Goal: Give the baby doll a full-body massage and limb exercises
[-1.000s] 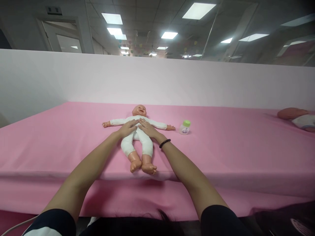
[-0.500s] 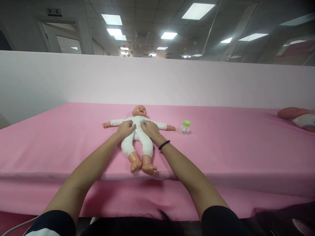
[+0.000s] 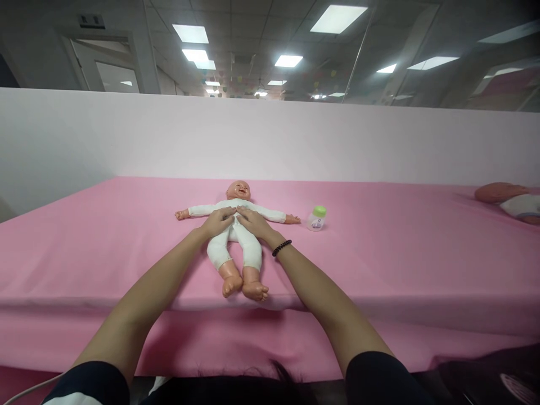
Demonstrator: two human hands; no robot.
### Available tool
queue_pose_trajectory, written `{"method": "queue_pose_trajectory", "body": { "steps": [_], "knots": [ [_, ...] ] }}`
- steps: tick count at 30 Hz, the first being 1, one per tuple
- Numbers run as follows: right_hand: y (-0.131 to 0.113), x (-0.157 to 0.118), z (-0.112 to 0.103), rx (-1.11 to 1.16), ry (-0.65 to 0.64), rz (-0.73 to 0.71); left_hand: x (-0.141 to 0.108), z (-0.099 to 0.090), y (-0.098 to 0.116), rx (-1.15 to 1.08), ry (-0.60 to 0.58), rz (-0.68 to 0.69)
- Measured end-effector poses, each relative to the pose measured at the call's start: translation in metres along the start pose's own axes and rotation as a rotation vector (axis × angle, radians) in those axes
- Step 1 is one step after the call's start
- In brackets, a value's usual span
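A baby doll (image 3: 251, 247) in a white suit lies on its back, head away from me, arms spread, feet near the front edge of the pink-covered table (image 3: 379, 247). My left hand (image 3: 219, 220) rests flat on the left side of its torso, fingers extended toward the middle. From the right, my right hand (image 3: 253, 220) lies on the torso the same way, a dark beaded bracelet on its wrist. The fingertips of both hands nearly meet at the doll's chest. Right of the doll's outstretched hand stands a small clear bottle (image 3: 316, 219) with a green cap.
Part of a second doll (image 3: 518, 205) lies at the far right of the table. A white partition (image 3: 270, 138) rises behind the table, with glass above it. Something dark (image 3: 489, 377) sits at the bottom right, and a cable (image 3: 36, 385) runs at the bottom left.
Both hands have shifted inward on the doll's torso, so their fingertips are now close together at its middle. The doll and bottle have stayed in place.
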State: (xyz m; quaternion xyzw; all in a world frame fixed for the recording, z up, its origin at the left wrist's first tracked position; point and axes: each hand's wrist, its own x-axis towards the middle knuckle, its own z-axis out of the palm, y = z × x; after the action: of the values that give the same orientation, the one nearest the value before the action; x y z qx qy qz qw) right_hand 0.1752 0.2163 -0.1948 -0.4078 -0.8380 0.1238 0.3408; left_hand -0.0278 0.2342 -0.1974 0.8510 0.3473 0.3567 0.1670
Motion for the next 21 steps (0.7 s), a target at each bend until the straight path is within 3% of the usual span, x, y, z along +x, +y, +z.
{"method": "queue_pose_trajectory", "body": {
  "steps": [5, 10, 16, 21],
  "knots": [
    [0.016, 0.006, 0.009, 0.007, -0.087, 0.121, 0.002, 0.002, -0.004, 0.019, -0.043, -0.126],
    [0.008, 0.006, 0.006, -0.056, -0.063, 0.25, 0.003, 0.003, 0.001, 0.095, 0.018, -0.267],
    [-0.018, -0.002, -0.003, -0.244, 0.137, 0.234, 0.001, 0.0, 0.007, 0.242, 0.203, -0.286],
    [-0.02, -0.002, -0.003, -0.285, 0.172, 0.142, -0.002, -0.002, 0.012, 0.337, 0.284, -0.226]
  ]
}}
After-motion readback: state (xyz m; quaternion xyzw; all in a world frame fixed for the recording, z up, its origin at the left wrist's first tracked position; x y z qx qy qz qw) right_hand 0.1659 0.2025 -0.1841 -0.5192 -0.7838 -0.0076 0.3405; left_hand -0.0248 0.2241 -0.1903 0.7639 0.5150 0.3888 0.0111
